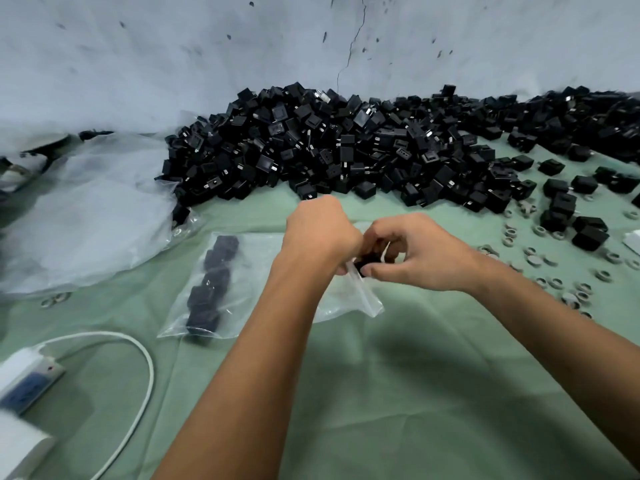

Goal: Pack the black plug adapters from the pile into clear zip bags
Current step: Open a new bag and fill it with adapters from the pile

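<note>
A black plug adapter [367, 263] sits at the mouth of a clear zip bag [360, 296], pinched by the right hand [415, 252]. The left hand [320, 228] grips the bag's edge, fingers curled. Left of the grip lies a filled bag [214, 285]; beyond it, the adapter pile [346, 150].

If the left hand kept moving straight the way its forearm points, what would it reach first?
Probably the near edge of the pile of black plug adapters, beyond the left hand; only bare green cloth shows between them, though depth is uncertain.
</note>
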The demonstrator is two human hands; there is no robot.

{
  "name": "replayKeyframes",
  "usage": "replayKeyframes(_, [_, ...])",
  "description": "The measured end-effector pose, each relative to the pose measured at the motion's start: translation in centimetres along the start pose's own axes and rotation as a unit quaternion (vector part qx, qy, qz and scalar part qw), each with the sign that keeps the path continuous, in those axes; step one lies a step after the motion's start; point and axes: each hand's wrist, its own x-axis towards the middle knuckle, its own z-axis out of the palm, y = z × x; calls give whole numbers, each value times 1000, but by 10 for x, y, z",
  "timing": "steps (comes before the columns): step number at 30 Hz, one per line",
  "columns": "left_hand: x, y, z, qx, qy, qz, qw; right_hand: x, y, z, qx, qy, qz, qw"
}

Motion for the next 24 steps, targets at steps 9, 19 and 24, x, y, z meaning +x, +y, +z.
replayKeyframes(9, [1, -21, 20, -66, -69, -53, 994, -3, 10, 3, 109, -85, 86, 987])
replayKeyframes(19, [-9, -5, -8, -15, -9, -10, 1000, 4, -5, 11, -202, -98, 64, 972])
replayKeyframes(24, [-17, 3, -20, -11, 34, 19, 999, 8, -18, 9, 117, -81, 119, 983])
